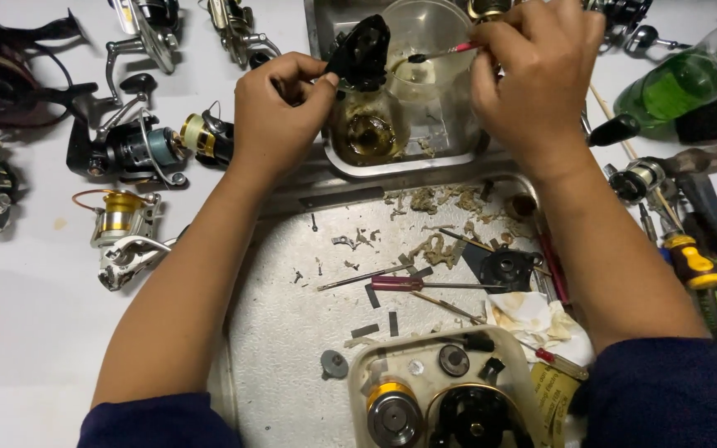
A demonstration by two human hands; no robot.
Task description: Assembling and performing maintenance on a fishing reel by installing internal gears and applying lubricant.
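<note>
1. Seen from above: left hand (280, 104) pinching a black reel housing (361, 51) between thumb and fingertips, raised over a clear plastic cup (425, 41) at the far side of the worktop (35, 332).
2. Right hand (533, 70) curled tight around a thin brush (441, 55) with a red-and-white handle, dark tip set against the side of the black reel housing.
3. Directly beneath the housing, a small glass jar (367, 124) of murky brown liquid, seated in a square metal tray (408, 162) alongside the cup.
4. Nearer the camera, a large textured metal tray (292, 315) strewn with grease crumbs and small metal strips; a red-handled screwdriver (412, 284) lying flat near its middle, a black side plate (508, 267) just to its right.
5. At the bottom edge, a cream plastic tub (358, 365) holding a gold spool (392, 411), a black round part and small gears; a stained rag (533, 319) touching its right side.
6. Left of the trays, several spinning reels spread over the white worktop, among them a gold-spooled reel (118, 217) and a dark reel (126, 145).
7. Far right: a green bottle (682, 79) lying on its side, a yellow-handled screwdriver (690, 261) below it.
8. Both forearms bare, dark blue sleeves pushed up near the elbows.
</note>
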